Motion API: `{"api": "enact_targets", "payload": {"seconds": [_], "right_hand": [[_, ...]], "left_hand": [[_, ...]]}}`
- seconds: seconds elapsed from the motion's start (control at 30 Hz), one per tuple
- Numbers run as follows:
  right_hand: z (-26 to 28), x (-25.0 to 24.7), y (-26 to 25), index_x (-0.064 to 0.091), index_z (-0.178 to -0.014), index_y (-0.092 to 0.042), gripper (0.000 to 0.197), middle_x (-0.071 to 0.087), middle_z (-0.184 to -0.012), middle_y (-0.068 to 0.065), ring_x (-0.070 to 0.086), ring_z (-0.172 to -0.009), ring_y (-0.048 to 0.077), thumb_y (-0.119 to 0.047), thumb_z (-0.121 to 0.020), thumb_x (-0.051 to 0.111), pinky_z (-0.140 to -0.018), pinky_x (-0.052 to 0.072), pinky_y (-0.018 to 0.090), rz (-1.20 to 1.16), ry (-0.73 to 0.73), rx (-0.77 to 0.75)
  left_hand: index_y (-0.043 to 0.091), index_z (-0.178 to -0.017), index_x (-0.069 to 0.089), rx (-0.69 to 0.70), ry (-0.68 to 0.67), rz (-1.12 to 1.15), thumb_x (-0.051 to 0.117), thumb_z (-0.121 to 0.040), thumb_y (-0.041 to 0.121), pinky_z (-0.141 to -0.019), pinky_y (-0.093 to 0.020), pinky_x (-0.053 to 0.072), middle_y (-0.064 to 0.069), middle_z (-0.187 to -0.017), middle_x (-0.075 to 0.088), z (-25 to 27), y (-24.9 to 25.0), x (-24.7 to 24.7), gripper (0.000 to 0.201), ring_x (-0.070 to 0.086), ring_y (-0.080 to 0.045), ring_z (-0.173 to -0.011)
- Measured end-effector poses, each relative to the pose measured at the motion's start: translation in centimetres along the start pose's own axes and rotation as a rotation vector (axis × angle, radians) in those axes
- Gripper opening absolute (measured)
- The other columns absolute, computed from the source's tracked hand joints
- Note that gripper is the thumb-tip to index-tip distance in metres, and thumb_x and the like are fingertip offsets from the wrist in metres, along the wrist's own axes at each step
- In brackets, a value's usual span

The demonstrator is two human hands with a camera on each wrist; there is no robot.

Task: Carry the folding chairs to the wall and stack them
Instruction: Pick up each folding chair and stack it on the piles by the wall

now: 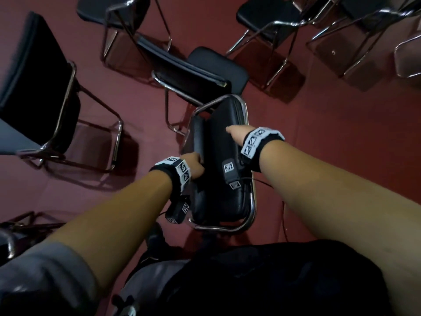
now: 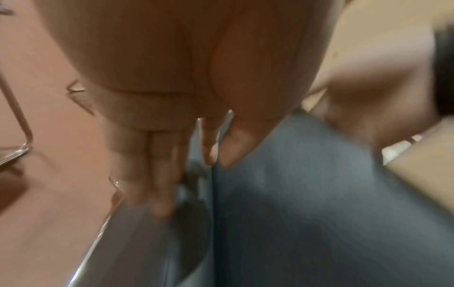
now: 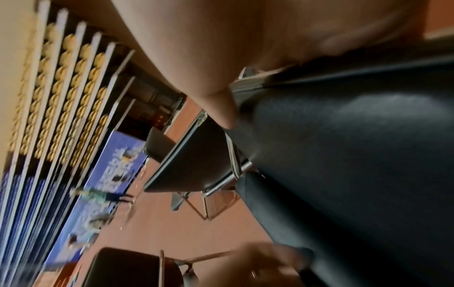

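Note:
A folded chair (image 1: pixel 223 169) with black pads and a chrome frame hangs upright between my hands, just in front of my legs. My left hand (image 1: pixel 195 164) grips the narrower back pad on the chair's left side. In the left wrist view its fingers (image 2: pixel 157 174) curl over the pad edge, with the thumb on the wider pad (image 2: pixel 307 203). My right hand (image 1: pixel 235 134) holds the seat pad's right edge. Its thumb (image 3: pixel 227 112) lies on the seat pad (image 3: pixel 356 155), and the fingers wrap round the far side, mostly hidden.
Unfolded black chairs stand around on the red floor (image 1: pixel 337 137): one at the left (image 1: pixel 41 87), one straight ahead touching the folded one (image 1: pixel 200 74), others at the back (image 1: pixel 127 17) (image 1: pixel 268 17) and far right (image 1: pixel 376 26). The right wrist view shows a wall with blue banners (image 3: pixel 117 161).

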State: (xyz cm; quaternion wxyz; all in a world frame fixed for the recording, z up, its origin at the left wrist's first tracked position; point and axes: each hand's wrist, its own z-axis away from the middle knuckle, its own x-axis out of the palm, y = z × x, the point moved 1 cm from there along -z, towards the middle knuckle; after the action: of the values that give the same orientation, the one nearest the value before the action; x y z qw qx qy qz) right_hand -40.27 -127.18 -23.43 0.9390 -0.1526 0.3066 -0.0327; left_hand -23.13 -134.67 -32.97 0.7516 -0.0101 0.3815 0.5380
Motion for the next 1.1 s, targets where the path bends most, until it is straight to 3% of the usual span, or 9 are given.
{"api": "enact_targets", "payload": {"seconds": [0.1, 0.2, 0.33, 0.57, 0.77, 0.87, 0.93, 1.03, 1.1], "right_hand": [[-0.9, -0.5, 1.0, 0.051, -0.15, -0.001, 0.075, 0.051, -0.155, 0.019, 0.049, -0.142, 0.035, -0.06, -0.104, 0.043, -0.121, 0.032, 0.039, 0.011, 0.074, 0.032], [-0.8, -1.4, 1.2, 0.051, -0.149, 0.002, 0.073, 0.052, -0.154, 0.021, 0.049, -0.143, 0.036, -0.057, -0.109, 0.037, -0.12, 0.032, 0.038, 0.0, 0.076, 0.048], [-1.1, -2.0, 1.8, 0.055, -0.144, 0.002, 0.073, 0.057, -0.148, 0.021, 0.053, -0.138, 0.037, -0.058, -0.11, 0.032, -0.119, 0.034, 0.042, 0.072, 0.067, 0.083], [-2.5, -3.8, 3.8, 0.053, -0.149, -0.002, 0.088, 0.055, -0.151, 0.023, 0.054, -0.137, 0.039, -0.073, -0.105, 0.025, -0.115, 0.04, 0.044, 0.141, 0.052, 0.039], [-3.4, -5.1, 5.9, 0.065, -0.137, -0.019, 0.103, 0.072, -0.128, 0.011, 0.069, -0.111, 0.034, -0.097, -0.073, 0.047, -0.105, 0.051, 0.042, -0.055, 0.076, 0.114], [-2.7, -5.4, 6.6, 0.062, -0.138, -0.022, 0.076, 0.07, -0.132, 0.005, 0.069, -0.112, 0.03, -0.076, -0.085, 0.067, -0.105, 0.05, 0.038, -0.176, 0.062, 0.122], [-2.1, -5.2, 7.2, 0.059, -0.142, -0.025, 0.069, 0.069, -0.134, 0.001, 0.068, -0.115, 0.026, -0.058, -0.085, 0.08, -0.105, 0.05, 0.036, -0.253, 0.058, 0.129], [-1.2, -3.8, 8.4, 0.053, -0.147, -0.032, 0.081, 0.069, -0.131, -0.004, 0.066, -0.116, 0.021, -0.051, -0.077, 0.088, -0.103, 0.05, 0.034, -0.35, 0.049, 0.15], [-0.7, -2.3, 10.5, 0.049, -0.15, -0.033, 0.096, 0.064, -0.137, -0.005, 0.062, -0.125, 0.022, -0.056, -0.067, 0.092, -0.107, 0.048, 0.037, -0.441, 0.043, 0.215]], "left_hand": [[0.01, -0.11, 0.071, 0.026, 0.043, 0.009, 0.065, -0.091, 0.023, -0.076, -0.036, 0.058, -0.017, -0.111, 0.075, -0.8, 0.8, -2.6, 0.025, 0.073, -0.037, -0.101], [0.009, -0.113, 0.072, 0.054, 0.108, -0.075, 0.068, -0.093, 0.026, -0.087, -0.038, 0.059, -0.016, -0.109, 0.076, -0.9, 2.8, -5.6, 0.027, 0.072, -0.033, -0.103], [0.013, -0.11, 0.073, 0.137, 0.18, -0.166, 0.065, -0.091, 0.022, -0.083, -0.03, 0.051, -0.014, -0.11, 0.075, -1.1, 5.7, -9.5, 0.022, 0.07, -0.032, -0.106], [0.02, -0.134, 0.06, 0.355, 0.184, -0.23, 0.063, -0.087, 0.014, -0.099, -0.033, 0.049, -0.01, -0.133, 0.059, -3.0, 12.0, -11.8, 0.048, 0.062, -0.029, -0.119], [0.013, -0.144, 0.049, 0.591, 0.123, -0.389, 0.068, -0.085, 0.013, -0.11, -0.05, 0.046, -0.016, -0.146, 0.044, -6.9, 17.9, -11.1, 0.062, 0.05, -0.04, -0.132], [0.022, -0.163, 0.026, 0.813, 0.021, -0.711, 0.076, -0.085, 0.029, -0.124, -0.048, 0.029, -0.008, -0.17, 0.021, -8.6, 19.8, -10.1, 0.093, 0.027, -0.039, -0.152], [0.03, -0.166, 0.014, 0.877, -0.062, -0.996, 0.077, -0.085, 0.041, -0.128, -0.048, 0.017, -0.002, -0.174, 0.013, -9.8, 20.4, -9.2, 0.104, 0.015, -0.039, -0.158], [0.039, -0.156, 0.034, 0.941, -0.048, -1.165, 0.081, -0.075, 0.052, -0.125, -0.054, 0.021, -0.007, -0.159, 0.035, -9.9, 21.2, -8.2, 0.095, 0.029, -0.041, -0.149], [0.034, -0.146, 0.044, 0.982, -0.06, -1.3, 0.087, -0.064, 0.057, -0.123, -0.054, 0.025, -0.009, -0.144, 0.046, -9.4, 22.3, -6.9, 0.095, 0.043, -0.036, -0.137]]}}
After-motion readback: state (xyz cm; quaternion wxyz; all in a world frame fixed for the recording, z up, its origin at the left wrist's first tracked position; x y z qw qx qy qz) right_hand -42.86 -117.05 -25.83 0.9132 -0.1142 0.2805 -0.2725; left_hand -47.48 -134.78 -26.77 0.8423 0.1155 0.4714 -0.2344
